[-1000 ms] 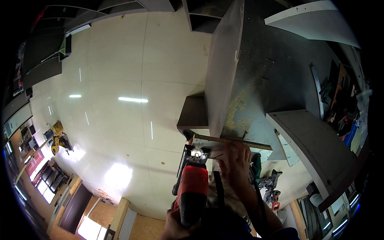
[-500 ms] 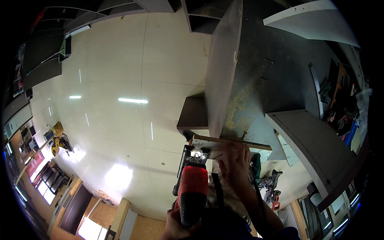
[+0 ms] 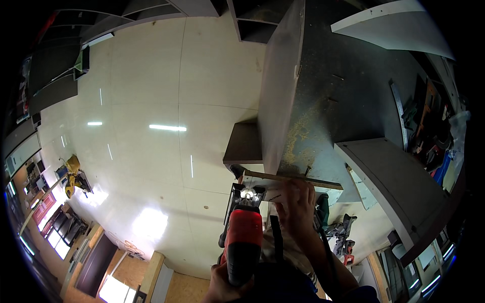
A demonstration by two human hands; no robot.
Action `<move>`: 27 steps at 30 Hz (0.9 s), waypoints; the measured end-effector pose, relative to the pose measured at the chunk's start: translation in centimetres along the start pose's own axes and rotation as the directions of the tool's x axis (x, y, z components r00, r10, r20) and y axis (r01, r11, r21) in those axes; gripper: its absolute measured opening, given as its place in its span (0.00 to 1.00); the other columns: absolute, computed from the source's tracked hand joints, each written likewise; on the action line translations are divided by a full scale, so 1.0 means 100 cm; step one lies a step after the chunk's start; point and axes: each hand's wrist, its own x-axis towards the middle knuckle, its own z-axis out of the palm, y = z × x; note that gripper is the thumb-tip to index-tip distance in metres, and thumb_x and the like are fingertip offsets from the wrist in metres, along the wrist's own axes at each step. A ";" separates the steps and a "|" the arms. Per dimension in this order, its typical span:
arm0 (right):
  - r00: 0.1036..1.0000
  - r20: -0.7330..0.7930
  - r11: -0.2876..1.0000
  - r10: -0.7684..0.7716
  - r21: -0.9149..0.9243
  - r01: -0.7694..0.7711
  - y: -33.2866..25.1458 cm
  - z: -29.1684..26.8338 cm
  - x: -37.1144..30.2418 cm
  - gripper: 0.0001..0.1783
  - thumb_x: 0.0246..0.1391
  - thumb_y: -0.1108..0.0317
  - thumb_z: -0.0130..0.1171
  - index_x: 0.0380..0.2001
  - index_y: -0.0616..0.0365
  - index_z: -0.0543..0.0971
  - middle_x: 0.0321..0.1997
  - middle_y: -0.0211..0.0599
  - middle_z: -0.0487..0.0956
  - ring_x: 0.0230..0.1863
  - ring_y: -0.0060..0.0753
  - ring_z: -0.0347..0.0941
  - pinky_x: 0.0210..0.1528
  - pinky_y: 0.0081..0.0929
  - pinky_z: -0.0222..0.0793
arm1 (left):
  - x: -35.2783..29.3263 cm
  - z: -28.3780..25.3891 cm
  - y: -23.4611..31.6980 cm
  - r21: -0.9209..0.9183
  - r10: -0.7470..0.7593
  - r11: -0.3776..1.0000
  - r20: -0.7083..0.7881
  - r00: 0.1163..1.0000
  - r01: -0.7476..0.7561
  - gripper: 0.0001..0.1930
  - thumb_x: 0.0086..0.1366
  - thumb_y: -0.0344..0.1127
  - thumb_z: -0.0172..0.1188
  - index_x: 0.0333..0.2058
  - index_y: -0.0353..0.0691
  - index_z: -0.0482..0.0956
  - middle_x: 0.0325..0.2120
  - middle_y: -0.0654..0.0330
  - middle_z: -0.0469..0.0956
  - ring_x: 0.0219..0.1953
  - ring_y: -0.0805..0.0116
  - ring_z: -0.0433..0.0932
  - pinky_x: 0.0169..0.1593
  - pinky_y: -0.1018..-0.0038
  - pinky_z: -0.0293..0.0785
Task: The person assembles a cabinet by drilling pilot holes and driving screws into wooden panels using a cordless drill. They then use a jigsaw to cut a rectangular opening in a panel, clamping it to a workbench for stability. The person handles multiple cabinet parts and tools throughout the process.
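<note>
A red and black jigsaw sits at the lower middle, its metal foot against the left end of a board. My left hand is closed around the rear of its body, partly hidden by the tool. A bright light shines at the jigsaw's front; the blade cannot be made out. The narrow white-faced board has a brown edge and lies along the near side of the grey worktop. Gripping this board, my right hand curls its fingers over the edge, just right of the jigsaw.
Sawdust and several screws lie on the worktop. A grey panel stands along its left side, and another board rests at the right. Tools and a metal rule lie farther right. A yellow machine stands on the pale floor.
</note>
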 end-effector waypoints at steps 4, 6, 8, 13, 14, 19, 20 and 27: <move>1.000 -0.005 1.000 -0.004 0.001 0.004 0.000 0.001 0.000 0.39 0.41 0.67 0.73 0.60 0.51 0.74 0.58 0.47 0.68 0.60 0.58 0.66 0.66 0.61 0.60 | -0.001 0.000 -0.001 0.009 0.002 1.000 0.010 1.000 -0.002 0.07 0.51 0.28 0.68 0.22 0.36 0.78 0.16 0.66 0.76 0.20 0.81 0.71 0.25 0.76 0.70; 1.000 -0.008 1.000 -0.011 0.005 0.011 0.000 0.002 0.000 0.39 0.39 0.69 0.73 0.59 0.53 0.74 0.58 0.47 0.68 0.60 0.60 0.65 0.64 0.60 0.61 | -0.001 0.000 -0.002 0.017 0.014 1.000 0.001 1.000 -0.014 0.07 0.51 0.28 0.68 0.22 0.36 0.78 0.16 0.66 0.76 0.20 0.82 0.71 0.25 0.76 0.70; 0.999 -0.016 0.999 -0.031 0.011 0.031 0.002 0.003 0.000 0.40 0.35 0.72 0.75 0.57 0.55 0.75 0.58 0.48 0.67 0.60 0.63 0.63 0.62 0.58 0.62 | -0.001 0.000 0.000 0.022 0.023 0.999 0.003 1.000 -0.023 0.07 0.51 0.28 0.68 0.22 0.36 0.78 0.16 0.66 0.76 0.20 0.82 0.71 0.25 0.76 0.70; 0.999 -0.022 0.999 -0.035 0.012 0.035 0.004 0.005 -0.001 0.38 0.34 0.72 0.75 0.55 0.56 0.76 0.59 0.49 0.67 0.60 0.63 0.62 0.61 0.58 0.63 | -0.001 0.000 0.003 0.008 -0.007 1.000 0.001 1.000 0.006 0.07 0.51 0.28 0.69 0.22 0.36 0.78 0.16 0.65 0.76 0.21 0.81 0.71 0.26 0.76 0.70; 0.999 -0.022 0.999 -0.031 0.015 0.031 0.005 0.006 -0.001 0.37 0.34 0.72 0.75 0.54 0.56 0.76 0.59 0.49 0.67 0.61 0.63 0.62 0.61 0.58 0.63 | -0.002 -0.001 -0.002 0.014 0.002 1.000 0.007 1.000 -0.002 0.07 0.51 0.28 0.69 0.22 0.36 0.78 0.16 0.65 0.76 0.21 0.81 0.71 0.26 0.76 0.70; 0.999 -0.027 0.999 -0.035 0.017 0.035 0.002 0.005 -0.001 0.38 0.35 0.73 0.75 0.55 0.56 0.75 0.59 0.49 0.67 0.62 0.64 0.61 0.61 0.58 0.63 | -0.002 0.001 -0.001 -0.024 0.008 1.000 -0.018 1.000 -0.008 0.07 0.51 0.28 0.69 0.22 0.36 0.78 0.16 0.65 0.76 0.21 0.81 0.71 0.26 0.76 0.70; 0.999 -0.028 0.999 -0.034 0.019 0.035 0.002 0.005 -0.001 0.38 0.35 0.73 0.75 0.55 0.56 0.75 0.59 0.49 0.67 0.62 0.65 0.61 0.61 0.58 0.63 | -0.001 0.002 0.001 -0.023 0.016 1.000 -0.019 1.000 -0.016 0.07 0.51 0.28 0.69 0.22 0.36 0.78 0.16 0.65 0.76 0.21 0.81 0.71 0.26 0.76 0.70; 0.999 -0.028 0.999 -0.034 0.000 0.034 0.001 0.003 0.000 0.32 0.45 0.68 0.70 0.57 0.56 0.75 0.57 0.49 0.69 0.59 0.61 0.66 0.65 0.59 0.60 | 0.001 0.000 -0.003 0.021 0.058 0.998 -0.023 0.998 -0.057 0.08 0.51 0.28 0.69 0.21 0.36 0.77 0.16 0.65 0.75 0.20 0.81 0.71 0.25 0.76 0.69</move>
